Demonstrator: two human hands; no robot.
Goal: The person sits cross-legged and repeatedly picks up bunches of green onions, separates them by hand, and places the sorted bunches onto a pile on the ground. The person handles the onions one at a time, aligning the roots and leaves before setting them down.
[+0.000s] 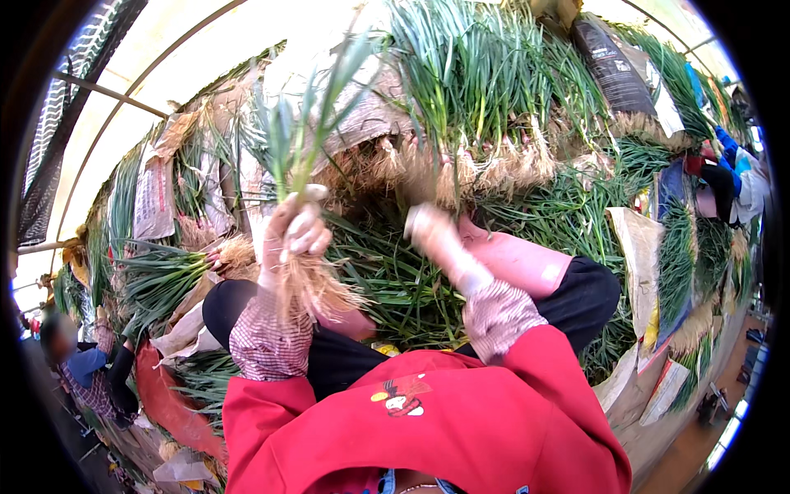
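Observation:
My left hand (295,230) is closed around a small bunch of green onions (321,290). Their fibrous roots hang below the fist, and the green leaves rise above it. My right hand (437,238) is blurred by motion, in front of the row of upright green onions (487,80). A brown blur stands just above its fingers; whether the hand holds it cannot be made out. Loose green leaves (395,284) cover the ground between my legs, under both hands.
Another bundle of green onions (179,268) lies to the left, roots towards me. Beige woven sacking (370,111) lies beyond my hands. A dark printed bag (614,68) is at the upper right. One person (92,376) sits at the left, another (737,179) at the far right.

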